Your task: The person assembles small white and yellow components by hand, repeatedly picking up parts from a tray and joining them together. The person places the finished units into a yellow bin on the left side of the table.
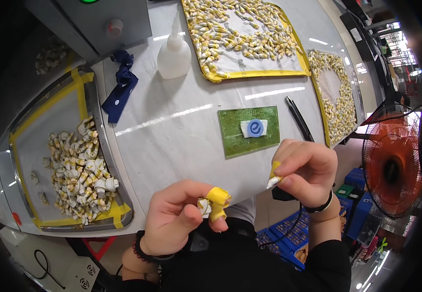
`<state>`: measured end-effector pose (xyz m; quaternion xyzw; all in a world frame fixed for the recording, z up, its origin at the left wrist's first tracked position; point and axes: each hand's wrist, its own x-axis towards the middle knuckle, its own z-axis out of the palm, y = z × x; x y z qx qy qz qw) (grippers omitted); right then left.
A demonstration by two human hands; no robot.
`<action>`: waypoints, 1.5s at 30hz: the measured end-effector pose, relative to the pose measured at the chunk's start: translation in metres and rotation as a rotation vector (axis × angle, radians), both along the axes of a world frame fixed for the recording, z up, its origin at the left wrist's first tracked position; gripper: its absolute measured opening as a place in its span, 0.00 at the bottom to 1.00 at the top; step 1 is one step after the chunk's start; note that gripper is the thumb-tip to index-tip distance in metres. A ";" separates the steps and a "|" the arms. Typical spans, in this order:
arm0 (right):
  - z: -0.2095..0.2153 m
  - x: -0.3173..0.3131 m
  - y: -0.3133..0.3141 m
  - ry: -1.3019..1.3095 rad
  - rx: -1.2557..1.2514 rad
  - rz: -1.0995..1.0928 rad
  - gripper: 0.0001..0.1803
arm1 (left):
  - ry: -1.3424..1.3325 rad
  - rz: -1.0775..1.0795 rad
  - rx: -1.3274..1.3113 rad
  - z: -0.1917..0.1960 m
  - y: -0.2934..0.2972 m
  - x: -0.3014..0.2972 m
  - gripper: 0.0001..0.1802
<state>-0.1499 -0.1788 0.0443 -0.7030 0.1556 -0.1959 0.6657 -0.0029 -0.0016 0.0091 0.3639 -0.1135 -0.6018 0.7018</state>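
Noting both hands occupied above the near edge of the desk (164,155). My right hand (310,168) pinched a small white-and-yellow piece (273,176) between thumb and finger; my left hand (174,214) gripped a white coiled piece (204,208), yellow covering showing at its fingertips. The two pieces stood apart. From my left hand, the right-hand piece lay right and slightly far, its long axis running far to near, white end nearest me and leaning a little left. I judged that gap and tilt to matter most. The green plate (233,141) sat just far of the hands, its near right corner closest to my right hand. My left hand was nearer the left tray (31,146), with its heaped pieces (82,170).
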 end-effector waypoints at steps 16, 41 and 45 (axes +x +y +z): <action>0.017 0.032 0.004 -0.269 -1.012 0.162 0.10 | 0.413 -0.386 -0.078 -0.005 -0.007 0.007 0.21; 0.012 0.013 0.009 -0.430 -1.028 0.203 0.05 | -0.348 -0.087 -0.102 0.007 -0.006 -0.001 0.13; 0.019 0.001 0.008 -0.328 -1.138 0.176 0.05 | -0.554 -0.189 -0.001 0.021 -0.013 -0.005 0.15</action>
